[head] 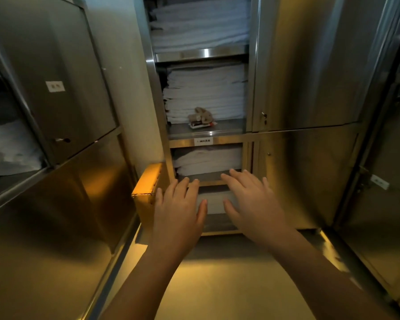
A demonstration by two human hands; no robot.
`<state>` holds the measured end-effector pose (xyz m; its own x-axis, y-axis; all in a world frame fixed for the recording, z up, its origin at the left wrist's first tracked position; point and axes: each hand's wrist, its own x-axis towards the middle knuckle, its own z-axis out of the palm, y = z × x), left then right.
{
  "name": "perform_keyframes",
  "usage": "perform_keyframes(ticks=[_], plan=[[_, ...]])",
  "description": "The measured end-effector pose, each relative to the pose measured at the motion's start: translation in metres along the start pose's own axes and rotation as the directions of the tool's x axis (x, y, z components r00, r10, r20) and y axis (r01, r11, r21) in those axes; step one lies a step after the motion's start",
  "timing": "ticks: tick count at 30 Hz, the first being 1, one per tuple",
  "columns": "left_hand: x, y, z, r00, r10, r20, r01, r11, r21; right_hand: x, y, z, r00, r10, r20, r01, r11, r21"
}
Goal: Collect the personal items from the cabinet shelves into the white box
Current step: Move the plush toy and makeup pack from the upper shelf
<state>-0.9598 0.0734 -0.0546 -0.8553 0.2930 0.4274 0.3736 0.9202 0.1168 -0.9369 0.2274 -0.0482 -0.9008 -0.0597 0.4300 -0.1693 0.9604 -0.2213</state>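
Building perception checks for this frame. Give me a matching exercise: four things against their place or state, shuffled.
Things:
1. brown plush toy
2. cardboard box
3. white label
4. right hand

Place or state:
A. stuck on a shelf edge
B. open, fingers spread
C. on a shelf, in front of stacked white linen
D. just left of the left hand

Pairs: 1-C, 2-D, 3-A, 4-B
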Motion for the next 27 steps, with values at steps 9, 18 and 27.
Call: perform_keyframes(ticks=[9, 18, 27], plan=[[0.102, -0.016, 0.073, 0.997, 0.081, 0.009, -0.080, 0.994, -0.069, 0.090, 0.050, 0.056, 0.999, 0.044, 0.032, -0.042, 0.997, -0.060], [0.244, -0.086, 0.132, 0.992, 0.127, 0.004, -0.126, 0.987, -0.102, 0.244, 0.058, 0.119, 0.996, 0.073, 0.043, -0.069, 0.994, -0.085], [0.341, -0.131, 0.177, 0.991, 0.129, 0.037, -0.122, 0.979, -0.164, 0.345, 0.077, 0.166, 0.988, 0.116, 0.098, -0.106, 0.989, -0.098]])
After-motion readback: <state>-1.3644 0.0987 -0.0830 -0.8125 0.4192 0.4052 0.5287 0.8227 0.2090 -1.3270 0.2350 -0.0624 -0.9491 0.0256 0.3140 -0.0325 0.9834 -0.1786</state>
